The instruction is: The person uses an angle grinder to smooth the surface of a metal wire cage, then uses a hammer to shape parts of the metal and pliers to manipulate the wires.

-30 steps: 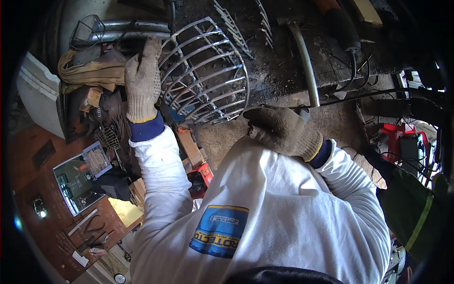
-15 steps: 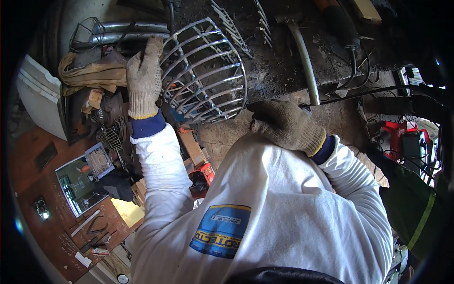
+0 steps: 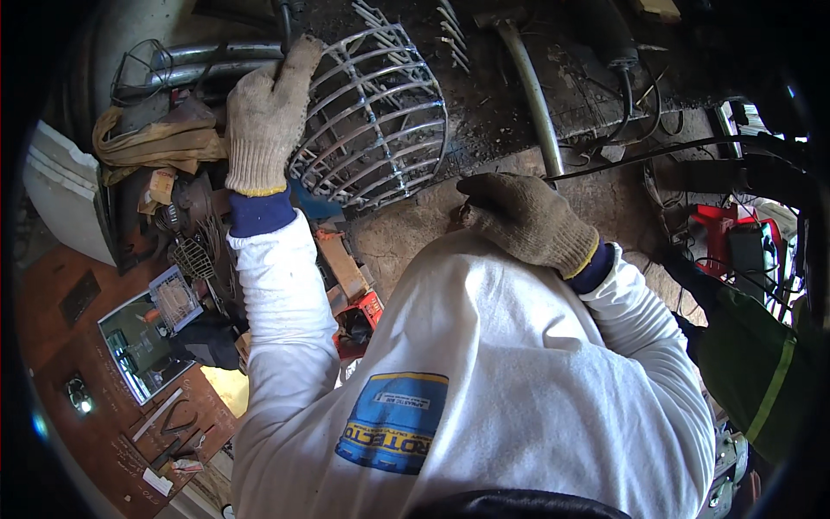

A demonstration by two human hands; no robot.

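Both my hands wear knitted work gloves. My left hand [image 3: 264, 117] grips the left rim of a round wire cage [image 3: 380, 121] made of welded metal bars, which lies on its side on a dirty bench. My right hand [image 3: 523, 216] is curled shut just below the cage's lower right edge, its fingertips pointing at the bars. A thin black cable [image 3: 640, 156] runs from this hand off to the right, and the tool it grips is mostly hidden by the glove. My white sleeves and chest fill the lower middle.
A bent metal pipe [image 3: 532, 95] lies behind the cage. Tan cloth [image 3: 151, 143] and scrap sit at the left, with a red tool [image 3: 367, 311] below. A framed glass pane [image 3: 138, 346] and pliers [image 3: 169, 424] lie lower left. Another person's green sleeve [image 3: 761, 363] is at the right.
My left hand has crept a little higher along the cage rim. My right hand stays curled by the cage's lower edge, barely shifted.
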